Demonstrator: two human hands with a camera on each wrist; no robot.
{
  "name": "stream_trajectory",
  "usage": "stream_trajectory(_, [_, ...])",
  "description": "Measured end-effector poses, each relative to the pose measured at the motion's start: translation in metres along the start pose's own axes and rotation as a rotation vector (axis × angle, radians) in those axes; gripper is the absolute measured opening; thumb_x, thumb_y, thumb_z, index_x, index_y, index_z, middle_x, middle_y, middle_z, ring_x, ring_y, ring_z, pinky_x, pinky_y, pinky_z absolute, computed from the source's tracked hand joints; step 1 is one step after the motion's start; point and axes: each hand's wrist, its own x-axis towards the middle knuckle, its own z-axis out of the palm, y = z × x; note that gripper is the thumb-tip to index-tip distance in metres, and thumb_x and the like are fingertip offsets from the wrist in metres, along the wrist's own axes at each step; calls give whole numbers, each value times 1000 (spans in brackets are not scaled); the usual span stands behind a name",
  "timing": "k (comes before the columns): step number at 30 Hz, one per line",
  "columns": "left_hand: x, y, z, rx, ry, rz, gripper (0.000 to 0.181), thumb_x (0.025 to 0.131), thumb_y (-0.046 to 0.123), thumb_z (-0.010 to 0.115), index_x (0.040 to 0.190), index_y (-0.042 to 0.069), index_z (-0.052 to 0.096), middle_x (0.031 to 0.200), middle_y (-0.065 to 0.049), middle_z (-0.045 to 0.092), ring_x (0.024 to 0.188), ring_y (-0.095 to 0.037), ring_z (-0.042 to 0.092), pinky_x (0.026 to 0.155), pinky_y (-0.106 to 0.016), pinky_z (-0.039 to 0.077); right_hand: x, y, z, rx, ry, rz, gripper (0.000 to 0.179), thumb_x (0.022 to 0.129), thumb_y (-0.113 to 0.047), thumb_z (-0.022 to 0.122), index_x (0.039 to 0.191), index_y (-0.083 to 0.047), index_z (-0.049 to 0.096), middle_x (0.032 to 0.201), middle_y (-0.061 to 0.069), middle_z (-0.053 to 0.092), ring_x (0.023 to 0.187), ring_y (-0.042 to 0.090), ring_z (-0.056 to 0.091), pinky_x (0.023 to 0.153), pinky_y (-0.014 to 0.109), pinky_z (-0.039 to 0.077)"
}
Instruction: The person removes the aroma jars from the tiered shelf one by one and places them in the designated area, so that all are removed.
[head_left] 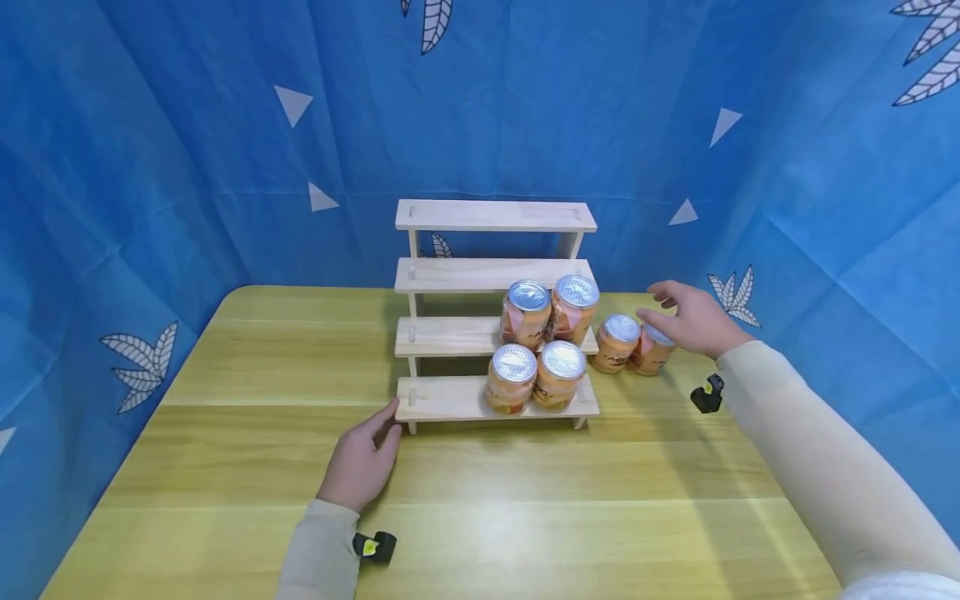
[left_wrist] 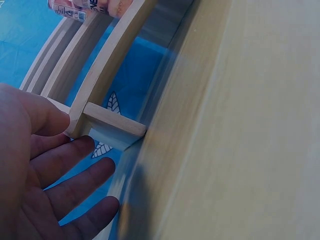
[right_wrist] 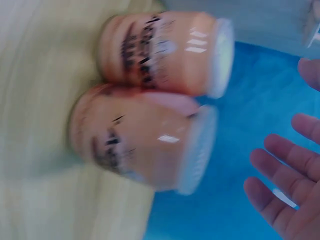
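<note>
A four-step wooden display rack (head_left: 442,398) stands on the table. My left hand (head_left: 358,462) is at the left end of its lowest step, fingers loosely extended and fingertips right at the corner. Right of the rack, two orange jars with silvery lids stand side by side on the table: a left jar (head_left: 613,350) and a right jar (head_left: 651,354). My right hand (head_left: 697,318) is just above and beside the right jar, fingers spread and holding nothing. In the right wrist view the fingers are apart from both jars (right_wrist: 160,55).
Two similar jars (head_left: 512,383) sit on the lowest step, right of its middle. Two more jars (head_left: 525,315) stand on the second step at its right end. The upper two steps (head_left: 487,215) rise behind. Blue cloth (head_left: 487,100) hangs around the table (head_left: 300,358).
</note>
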Motion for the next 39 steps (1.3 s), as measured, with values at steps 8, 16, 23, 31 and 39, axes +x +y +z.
stream_trajectory(8, [0, 0, 0, -3, -2, 9, 46, 103, 20, 58, 147, 12, 52, 144, -11, 57, 134, -32, 51, 113, -49, 40, 4, -32, -10, -6, 34, -55, 65, 100, -51, 56, 145, -4, 49, 140, 22, 53, 125, 39, 51, 99, 62, 46])
stream_trajectory(16, [-1, -1, 1, -1, 1, 9, 46, 103, 20, 58, 147, 12, 52, 143, -11, 57, 134, -31, 52, 112, -49, 41, 5, -67, -15, -2, 21, -146, 61, 102, -48, 55, 146, -7, 49, 142, 18, 54, 125, 36, 52, 99, 60, 47])
stream_trajectory(23, [-1, -3, 1, -7, -6, 16, 46, 103, 20, 57, 148, 13, 51, 145, -11, 56, 135, -31, 50, 113, -50, 40, 12, -85, -14, 12, 14, -200, 62, 101, -50, 54, 146, -8, 49, 139, 15, 56, 121, 33, 55, 98, 56, 49])
stream_trajectory(31, [2, -7, 2, -9, 5, 40, 46, 103, 21, 58, 148, 14, 51, 144, -10, 57, 134, -30, 52, 111, -49, 42, 19, -102, -14, -7, -5, -235, 68, 99, -56, 55, 146, -9, 49, 143, 15, 54, 127, 33, 51, 102, 57, 47])
stream_trajectory(39, [2, -7, 2, -12, 9, 50, 46, 103, 20, 59, 148, 14, 51, 143, -11, 57, 133, -30, 52, 111, -49, 42, 26, -113, -10, -26, -51, -304, 72, 96, -57, 60, 149, -10, 47, 147, 13, 50, 133, 34, 47, 107, 58, 42])
